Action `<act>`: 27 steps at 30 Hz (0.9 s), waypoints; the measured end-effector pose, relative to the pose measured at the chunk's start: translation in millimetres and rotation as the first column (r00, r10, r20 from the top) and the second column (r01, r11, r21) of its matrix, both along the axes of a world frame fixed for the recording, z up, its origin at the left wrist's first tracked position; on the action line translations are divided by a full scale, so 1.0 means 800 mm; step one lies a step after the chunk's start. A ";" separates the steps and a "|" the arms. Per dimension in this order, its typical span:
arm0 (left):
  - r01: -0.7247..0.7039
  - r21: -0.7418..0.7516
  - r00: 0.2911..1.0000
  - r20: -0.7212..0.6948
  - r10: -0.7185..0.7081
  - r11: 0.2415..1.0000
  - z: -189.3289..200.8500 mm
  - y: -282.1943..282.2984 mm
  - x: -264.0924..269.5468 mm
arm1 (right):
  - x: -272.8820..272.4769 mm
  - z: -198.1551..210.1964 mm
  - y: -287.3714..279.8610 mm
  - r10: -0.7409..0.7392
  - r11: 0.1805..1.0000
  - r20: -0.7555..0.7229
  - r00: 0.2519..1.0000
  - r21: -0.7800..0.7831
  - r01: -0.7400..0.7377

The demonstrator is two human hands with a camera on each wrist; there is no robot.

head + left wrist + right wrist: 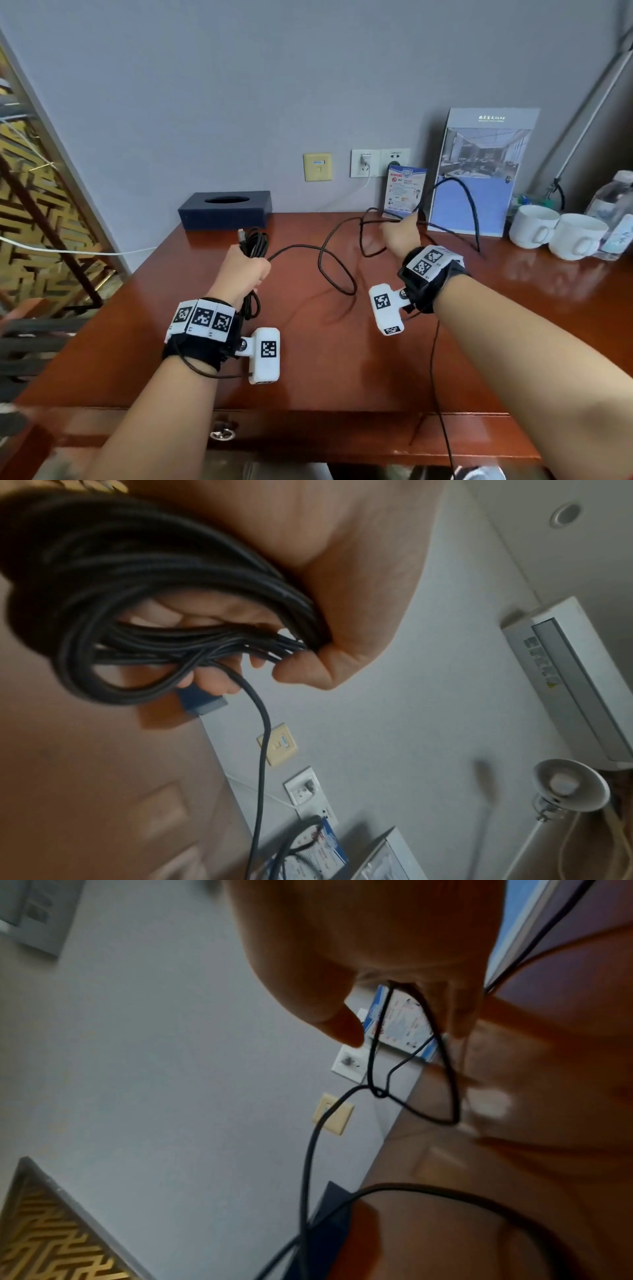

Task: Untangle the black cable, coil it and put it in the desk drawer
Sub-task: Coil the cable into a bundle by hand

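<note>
The black cable trails in loose loops across the wooden desk. My left hand grips a wound coil of it upright at the left, a plug end sticking out on top. In the left wrist view the fingers curl round the coil's bundled strands. My right hand, further back and to the right, holds the tangled part, which arches up behind it. In the right wrist view the cable hangs from the fingers with a small knot. The desk drawer is shut.
A dark blue tissue box stands at the back left. A small card and a tall brochure stand lean by the wall. Two white cups and a water bottle sit at the back right. A white cord hangs from a wall socket.
</note>
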State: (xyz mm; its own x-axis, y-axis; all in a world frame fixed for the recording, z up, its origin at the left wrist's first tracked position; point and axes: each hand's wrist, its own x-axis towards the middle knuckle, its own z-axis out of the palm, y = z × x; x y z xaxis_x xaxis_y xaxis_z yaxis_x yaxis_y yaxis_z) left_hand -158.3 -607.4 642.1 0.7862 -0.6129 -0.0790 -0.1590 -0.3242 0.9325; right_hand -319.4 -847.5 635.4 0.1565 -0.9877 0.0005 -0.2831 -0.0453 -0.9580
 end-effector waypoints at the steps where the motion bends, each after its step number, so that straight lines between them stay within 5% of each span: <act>1: 0.014 -0.014 1.000 0.007 -0.014 1.000 0.002 -0.005 -0.006 | -0.013 -0.008 0.000 0.022 0.999 -0.100 0.995 0.043 -0.018; 6: 0.048 -0.052 0.998 0.031 -0.047 0.997 0.008 -0.016 -0.026 | -0.056 -0.014 0.030 0.289 0.949 -0.622 0.727 0.086 -0.303; 10: 0.075 -0.080 0.996 0.059 -0.070 0.994 0.016 -0.016 -0.033 | -0.076 0.017 0.066 0.338 0.885 -0.775 0.535 0.068 -0.460; 15: 0.069 -0.095 0.993 0.102 -0.059 0.993 0.025 -0.008 -0.028 | -0.056 0.052 0.084 0.217 0.858 -0.762 0.610 -0.149 -0.492; 19: 0.064 -0.125 0.992 0.116 -0.049 0.990 0.032 0.005 -0.031 | -0.014 0.061 0.103 0.341 0.694 -0.648 0.681 -0.316 -0.647; 23: 0.093 -0.163 0.986 0.153 -0.068 0.982 0.039 0.024 -0.034 | 0.036 0.063 0.124 0.403 0.508 -0.744 0.533 -0.302 -0.807; 27: 0.064 -0.165 0.978 0.206 -0.029 0.984 0.042 0.039 -0.025 | 0.059 0.053 0.125 0.214 0.464 -0.899 0.381 -0.250 -0.850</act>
